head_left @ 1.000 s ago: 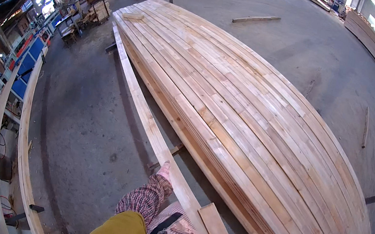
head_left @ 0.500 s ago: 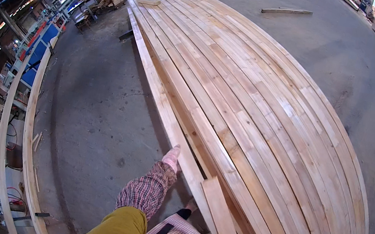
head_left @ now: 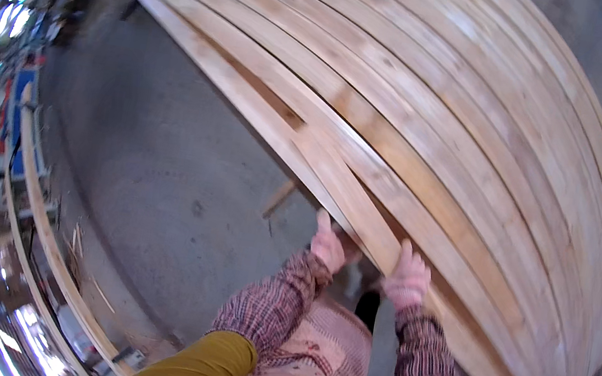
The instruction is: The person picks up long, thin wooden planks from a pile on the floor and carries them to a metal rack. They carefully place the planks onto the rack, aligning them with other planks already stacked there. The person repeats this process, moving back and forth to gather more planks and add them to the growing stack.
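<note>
- At five o'clock from centre: my left hand (head_left: 329,248), thumb up along the near edge of the long plank (head_left: 216,74), pinching that edge; fingers underneath hidden.
- At four o'clock: my right hand (head_left: 408,279), curled round the near end of the short board (head_left: 347,196), pinching it; undersides of the fingers out of sight.
- Short board: just right of centre, lying over the long plank, slanting from about twelve o'clock down to four.
- Long plank: from ten o'clock in toward my left hand, tight by the stack at its far end, apart from it nearer me.
- Slot between plank and stack, eleven o'clock: brownish wood face shows inside.
- Plank stack (head_left: 424,121): fills twelve through four o'clock, lengths side by side, slightly motion-blurred.
- Wood piece (head_left: 280,199) low beneath the plank, just below centre.
- Eight o'clock: pale long beam (head_left: 55,250), thin wood scraps (head_left: 78,240) beside it on grey floor (head_left: 172,150).
- Nine to ten o'clock: blue machine panel (head_left: 26,86).
- Six o'clock: my pink apron (head_left: 319,342).
</note>
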Available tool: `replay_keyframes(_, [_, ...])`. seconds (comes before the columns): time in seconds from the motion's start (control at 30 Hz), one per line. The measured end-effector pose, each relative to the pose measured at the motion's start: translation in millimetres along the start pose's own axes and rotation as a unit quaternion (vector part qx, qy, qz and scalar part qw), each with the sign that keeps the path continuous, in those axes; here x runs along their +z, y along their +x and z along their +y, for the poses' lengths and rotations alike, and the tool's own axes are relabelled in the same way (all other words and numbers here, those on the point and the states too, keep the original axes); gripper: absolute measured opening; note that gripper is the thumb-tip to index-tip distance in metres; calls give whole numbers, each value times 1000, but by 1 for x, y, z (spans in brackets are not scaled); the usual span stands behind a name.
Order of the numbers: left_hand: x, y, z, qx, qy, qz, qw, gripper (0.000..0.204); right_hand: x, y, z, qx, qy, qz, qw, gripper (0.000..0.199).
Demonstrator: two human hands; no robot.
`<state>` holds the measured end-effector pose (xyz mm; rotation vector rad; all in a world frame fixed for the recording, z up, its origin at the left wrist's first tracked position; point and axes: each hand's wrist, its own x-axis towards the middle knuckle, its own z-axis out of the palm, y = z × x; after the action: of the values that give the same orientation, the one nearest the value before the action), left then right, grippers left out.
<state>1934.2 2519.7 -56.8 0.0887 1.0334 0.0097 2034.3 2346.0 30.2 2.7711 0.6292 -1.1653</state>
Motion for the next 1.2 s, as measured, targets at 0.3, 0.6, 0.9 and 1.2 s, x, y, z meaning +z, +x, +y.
replay_keyframes(0.3, [29,18,-34,9,-29,61,998,84,31,0,45,-18,99,41,994,55])
replay_keyframes(0.6, [-24,71,-68,-12,82,112,990,76,112,-213,156,47,232,33,971,75])
replay_keyframes(0.9, [-33,150,-79,-17,246,169,954,68,202,-378,162,391,358,-138,836,96])
replay_keyframes(1.2, [-30,175,-100,-14,373,186,909,60,252,-395,128,501,551,-98,661,98])
